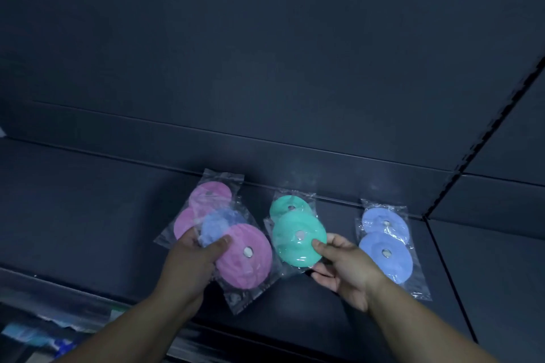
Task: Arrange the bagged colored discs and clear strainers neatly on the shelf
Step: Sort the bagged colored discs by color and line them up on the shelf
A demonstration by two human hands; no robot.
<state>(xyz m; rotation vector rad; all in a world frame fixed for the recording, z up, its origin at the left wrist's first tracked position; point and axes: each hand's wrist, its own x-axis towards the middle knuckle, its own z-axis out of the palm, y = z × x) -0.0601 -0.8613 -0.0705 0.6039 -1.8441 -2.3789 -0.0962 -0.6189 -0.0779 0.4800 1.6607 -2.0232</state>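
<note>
Evidently the sorting-by-colour step is in hand. The right hand (339, 267) pinches the near edge of the green bag (298, 240), thumb on top and fingers underneath, at the middle of the shelf (88, 215). The left hand (190, 258) grips a pink bag (246, 255) at near left, its thumb pressing a bluish piece whose bag I cannot tell.

Next, I judge, the green bag wants setting down square beside the blue bag (386, 243), which lies flat at the right, and the pink one laid with the far pink bag (206, 205).

Each clear bag holds discs: two green, two blue, two pink in the far one, and one large pink disc showing in the held one.
</note>
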